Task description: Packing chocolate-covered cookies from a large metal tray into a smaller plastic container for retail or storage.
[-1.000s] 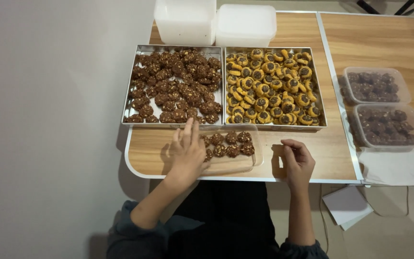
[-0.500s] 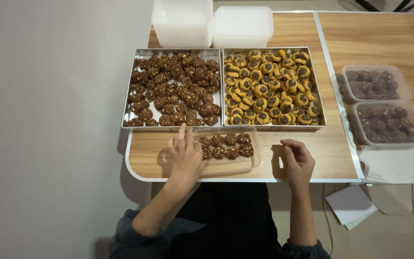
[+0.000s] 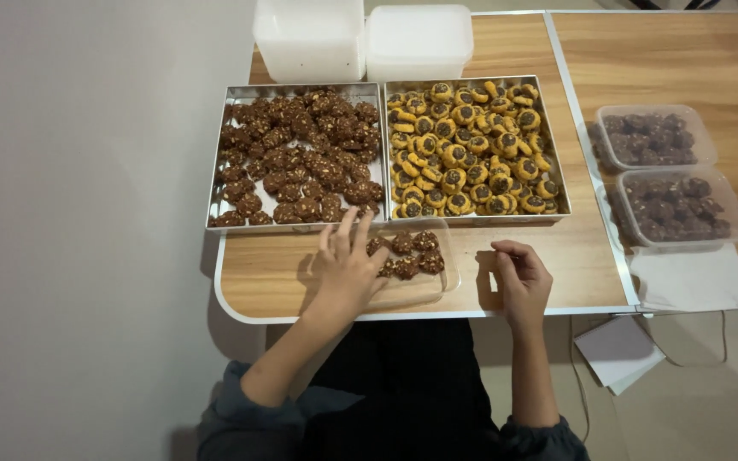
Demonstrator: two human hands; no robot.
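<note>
**Hands at the small cookie tub, front edge of tabletop**

Left hand lies over the left end of a clear plastic tub near the front edge of the wooden tabletop. Fingers spread and reaching toward the dark cookies, tips close to the rim of the tray behind; palm covers what's under it, so can't tell if it's pinching a cookie. Right hand sits apart to the right of the tub, fingers loosely curled, nothing visible in it.

Risks, as I judge them:
- Tub is light and close to the tabletop's front edge; a push from the left palm could slide it toward the lap.
- Spread fingers are right by the tray rim w/ cookies heaped up to it; a knock could crumble one or tip it out.
- Cookies in the tub are packed in touching rows; pressing another in could break them.

Counts:
- 2 metal trays side by side: left tray w/ dark nut-flecked cookies, right tray w/ yellow cookies w/ dark centres. Too many in each to count.
- Approx. 6 dark cookies visible in the tub; more maybe under the hand.
- 2 white lidded boxes behind the trays.
- 2 closed clear tubs of dark cookies on the tabletop to the right.
- 1 white sheet beside those; 1 paper on the floor.
</note>
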